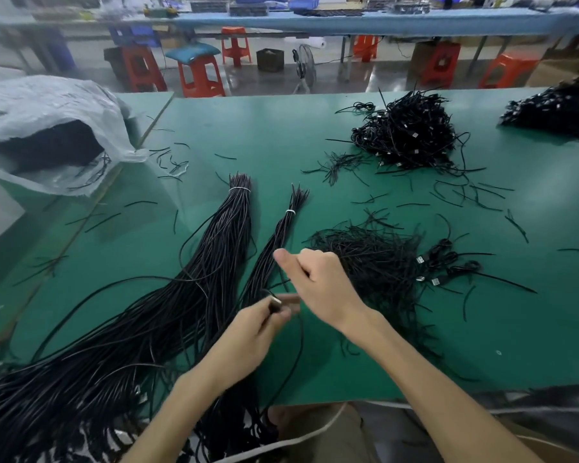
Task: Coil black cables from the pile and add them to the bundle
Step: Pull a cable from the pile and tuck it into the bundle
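My left hand (254, 332) pinches the plug end of a single black cable (296, 359) that runs down off the table's near edge. My right hand (318, 282) is just above it, fingers curled around the same cable, thumb sticking out to the left. To the left lie two tied bundles of long black cables: a thick one (214, 248) and a thin one (274, 242), each with a white tie near its far end. A loose pile of black ties (371, 259) lies right of my hands. Several coiled cables (448, 262) with plugs lie beside it.
The green table (281, 135) also carries a big heap of coiled cables (408, 135) at the back right, another heap (559, 108) at the far right, and scattered black ties. A white plastic sack (47, 128) lies at the left. Red stools stand beyond.
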`<state>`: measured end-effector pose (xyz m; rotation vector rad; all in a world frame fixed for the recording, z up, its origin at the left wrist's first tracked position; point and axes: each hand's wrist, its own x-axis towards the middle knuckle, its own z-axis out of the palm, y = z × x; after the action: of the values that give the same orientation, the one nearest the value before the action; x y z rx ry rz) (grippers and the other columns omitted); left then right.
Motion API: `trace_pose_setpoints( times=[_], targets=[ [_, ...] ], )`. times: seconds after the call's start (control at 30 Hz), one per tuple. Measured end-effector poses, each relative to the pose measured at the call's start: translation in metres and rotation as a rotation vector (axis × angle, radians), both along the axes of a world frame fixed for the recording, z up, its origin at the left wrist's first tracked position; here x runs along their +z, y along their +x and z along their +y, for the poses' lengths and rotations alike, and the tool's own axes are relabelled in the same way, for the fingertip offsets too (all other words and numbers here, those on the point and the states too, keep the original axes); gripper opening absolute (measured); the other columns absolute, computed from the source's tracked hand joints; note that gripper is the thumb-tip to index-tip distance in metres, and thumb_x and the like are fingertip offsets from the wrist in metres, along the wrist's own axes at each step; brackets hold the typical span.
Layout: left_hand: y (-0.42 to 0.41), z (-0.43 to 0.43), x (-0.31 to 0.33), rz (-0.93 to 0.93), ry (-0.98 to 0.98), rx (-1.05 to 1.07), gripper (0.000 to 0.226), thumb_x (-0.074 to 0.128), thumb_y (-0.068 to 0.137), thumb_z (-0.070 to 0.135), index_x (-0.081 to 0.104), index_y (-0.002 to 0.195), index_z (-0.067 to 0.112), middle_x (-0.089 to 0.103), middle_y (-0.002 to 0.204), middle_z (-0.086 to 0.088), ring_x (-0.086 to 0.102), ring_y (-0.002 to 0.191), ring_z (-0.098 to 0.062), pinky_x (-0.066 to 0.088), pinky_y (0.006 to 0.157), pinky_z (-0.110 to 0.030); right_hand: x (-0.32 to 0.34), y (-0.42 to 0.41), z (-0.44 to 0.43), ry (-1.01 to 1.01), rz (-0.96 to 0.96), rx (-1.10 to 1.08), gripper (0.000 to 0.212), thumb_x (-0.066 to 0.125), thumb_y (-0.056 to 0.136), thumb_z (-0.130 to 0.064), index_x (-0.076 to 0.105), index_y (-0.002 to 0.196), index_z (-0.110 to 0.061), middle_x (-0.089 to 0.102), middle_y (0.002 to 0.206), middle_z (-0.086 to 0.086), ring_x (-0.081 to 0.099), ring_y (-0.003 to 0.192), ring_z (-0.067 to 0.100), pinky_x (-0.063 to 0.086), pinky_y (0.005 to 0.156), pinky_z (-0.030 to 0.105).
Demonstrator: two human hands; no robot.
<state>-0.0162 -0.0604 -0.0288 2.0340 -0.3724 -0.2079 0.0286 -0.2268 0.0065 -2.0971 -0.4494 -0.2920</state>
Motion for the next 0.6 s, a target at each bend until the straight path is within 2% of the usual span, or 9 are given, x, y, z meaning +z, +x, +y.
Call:
trace_pose_setpoints(
  times=[0.07, 0.13, 0.17, 0.23, 0.3, 0.37, 0.43, 0.5, 0.6],
  targets=[
    [0.008, -0.001, -0.006, 0.075, -0.34, 0.143, 0.032, 0.045, 0.107, 0.035, 0.07, 0.124, 0.022, 0.074, 0.121, 0.016, 0.066, 0.117, -0.003, 0.051, 0.104, -0.026, 0.0, -0.007, 0.009, 0.009, 0.005, 0.038, 0.062, 0.041, 0.102, -0.057, 0.045, 0.052, -0.021, 0.041, 0.051, -0.005, 0.044, 0.053, 0.01, 0.036, 0.059, 0.018],
    [0.012, -0.002, -0.004, 0.198, -0.672, 0.101, 0.051, 0.043, 0.108, 0.048, 0.066, 0.136, 0.013, 0.064, 0.142, -0.003, 0.055, 0.136, -0.015, 0.045, 0.111, -0.027, -0.003, -0.014, 0.016, 0.056, 0.073, 0.085, 0.073, 0.038, 0.102, -0.058, 0.067, 0.07, 0.0, 0.061, 0.062, 0.011, 0.06, 0.063, 0.018, 0.049, 0.068, 0.038],
    [0.011, -0.004, -0.002, 0.236, -0.786, 0.069, 0.054, 0.04, 0.108, 0.05, 0.062, 0.141, 0.012, 0.057, 0.149, -0.007, 0.049, 0.142, -0.018, 0.042, 0.112, -0.026, -0.005, -0.017, 0.018, 0.075, 0.086, 0.089, 0.075, 0.038, 0.102, -0.058, 0.068, 0.075, 0.005, 0.064, 0.066, 0.016, 0.061, 0.065, 0.026, 0.048, 0.069, 0.044],
    [0.01, -0.01, 0.007, 0.271, -0.904, 0.081, 0.057, 0.035, 0.109, 0.05, 0.057, 0.145, 0.011, 0.052, 0.153, -0.008, 0.045, 0.146, -0.02, 0.041, 0.115, -0.029, -0.011, -0.023, 0.022, 0.094, 0.033, 0.066, 0.062, 0.038, 0.104, -0.055, 0.06, 0.062, -0.015, 0.054, 0.058, 0.003, 0.051, 0.057, 0.02, 0.04, 0.063, 0.032],
    [0.014, -0.013, 0.016, 0.296, -1.031, 0.134, 0.058, 0.029, 0.109, 0.049, 0.052, 0.146, 0.011, 0.054, 0.152, -0.005, 0.047, 0.143, -0.018, 0.037, 0.118, -0.035, -0.016, -0.029, 0.024, 0.026, -0.034, 0.039, 0.05, 0.037, 0.106, -0.055, 0.037, 0.059, -0.038, 0.039, 0.055, -0.01, 0.039, 0.054, 0.011, 0.032, 0.065, 0.021],
    [0.016, -0.009, 0.028, 0.359, -1.251, 0.166, 0.052, 0.031, 0.107, 0.045, 0.054, 0.14, 0.011, 0.064, 0.141, -0.003, 0.059, 0.132, -0.016, 0.042, 0.111, -0.034, -0.025, -0.029, 0.02, -0.06, -0.054, -0.006, 0.051, 0.032, 0.106, -0.057, 0.026, 0.059, -0.038, 0.033, 0.053, -0.011, 0.035, 0.052, 0.01, 0.034, 0.067, 0.024],
    [0.014, 0.003, 0.042, 0.407, -1.389, 0.156, 0.036, 0.041, 0.107, 0.041, 0.066, 0.11, 0.015, 0.074, 0.099, 0.006, 0.072, 0.087, -0.008, 0.053, 0.084, -0.024, -0.032, -0.024, 0.01, -0.054, -0.011, -0.084, 0.058, 0.032, 0.106, -0.056, 0.025, 0.056, -0.029, 0.029, 0.05, -0.01, 0.032, 0.047, 0.011, 0.033, 0.061, 0.025],
    [0.007, 0.015, 0.051, 0.441, -1.361, 0.021, 0.039, 0.044, 0.11, 0.041, 0.062, 0.082, 0.021, 0.053, 0.062, 0.011, 0.047, 0.048, -0.004, 0.04, 0.058, -0.019, -0.033, -0.015, -0.003, 0.015, 0.052, -0.161, 0.062, 0.035, 0.105, -0.056, 0.025, 0.053, -0.023, 0.026, 0.047, -0.009, 0.027, 0.042, 0.012, 0.025, 0.05, 0.018],
    [-0.002, 0.023, 0.049, 0.35, -0.825, -0.168, 0.046, 0.053, 0.104, 0.049, 0.059, 0.069, 0.019, 0.047, 0.052, 0.005, 0.036, 0.042, -0.011, 0.025, 0.047, -0.029, -0.022, -0.001, -0.012, 0.023, 0.004, -0.235, 0.063, 0.04, 0.107, -0.047, 0.023, 0.051, -0.023, 0.023, 0.044, -0.01, 0.025, 0.039, 0.014, 0.024, 0.044, 0.018]
  ],
)
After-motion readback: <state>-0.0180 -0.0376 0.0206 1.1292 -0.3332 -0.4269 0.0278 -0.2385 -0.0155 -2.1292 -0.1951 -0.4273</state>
